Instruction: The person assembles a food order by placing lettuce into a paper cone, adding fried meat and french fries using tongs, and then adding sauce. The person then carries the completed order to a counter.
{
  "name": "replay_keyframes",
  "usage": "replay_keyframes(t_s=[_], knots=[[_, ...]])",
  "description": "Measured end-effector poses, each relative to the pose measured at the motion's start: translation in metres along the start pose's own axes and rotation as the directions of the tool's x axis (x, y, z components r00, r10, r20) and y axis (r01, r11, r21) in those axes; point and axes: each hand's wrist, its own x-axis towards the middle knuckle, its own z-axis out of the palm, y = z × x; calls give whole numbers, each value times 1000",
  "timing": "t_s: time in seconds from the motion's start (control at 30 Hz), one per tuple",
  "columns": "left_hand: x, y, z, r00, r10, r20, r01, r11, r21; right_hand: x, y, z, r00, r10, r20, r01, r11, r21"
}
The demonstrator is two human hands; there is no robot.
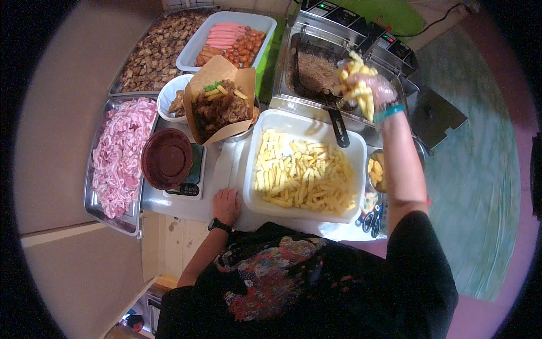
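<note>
The right hand point(370, 85), in a clear glove with a teal band at the wrist, is up in the upper right of the frame, fingers curled shut around a fistful of raw potato sticks point(357, 76). It hangs right over the fryer basket point(316, 72) in the left well of the steel twin deep fryer point(350, 51). My read: this is the loading step, chips going from tray to basket.

The supply sits at centre frame: a big white tray point(361, 155) heaped with cut fries, touching the fryer's front edge, the basket's black handle point(339, 127) poking over its rim. The left hand point(226, 204), bare, with a black watch on the wrist, lies flat and open on the counter just left of that tray, holding nothing.

The next move, I'd say, calls for a low, easy release so nothing splashes or misses the basket.

To the left: a kraft paper box point(223, 101) of fried meat with a few fries, a brown bowl point(166, 158) on a kitchen scale, a tray of raw sliced meat point(121, 152), sausages point(228, 39) up top.

Hard to make out: the oil level, the fryer's right well behind the hand, and the small metal bowl point(377, 172) tucked behind the forearm. Scissors point(371, 219) show only in part.
</note>
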Motion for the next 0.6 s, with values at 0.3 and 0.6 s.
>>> replay_keyframes(t_s=[0.3, 0.6], knots=[[4, 6, -4, 999, -20, -36, 22, 999, 31, 153, 52, -71, 974, -20, -224, -65, 930, -362], [7, 5, -7, 995, -44, 91, 45, 999, -9, 78, 73, -94, 914, -108, -391, -229, 658, -717]])
